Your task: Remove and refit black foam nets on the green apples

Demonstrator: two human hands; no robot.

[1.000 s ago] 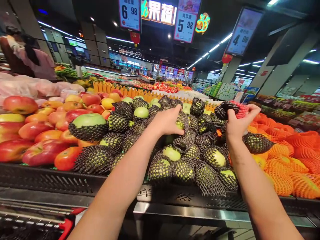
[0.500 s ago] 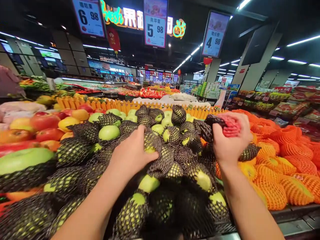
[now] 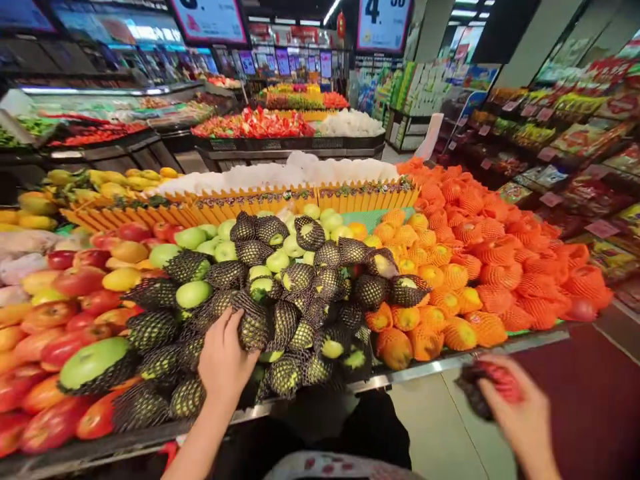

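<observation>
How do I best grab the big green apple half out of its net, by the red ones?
I'd come down from above with the left hand, the nearer one, once it's free, gripping the green apple across its bare, rounded top. That faces up, while the black net wraps its lower side and red apples lie alongside.

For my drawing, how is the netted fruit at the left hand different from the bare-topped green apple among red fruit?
The netted fruit at the left hand is mostly in black netting; the green apple shows a bare top. The hand touches the netted fruit, not the green apple. Both have netting.
</observation>
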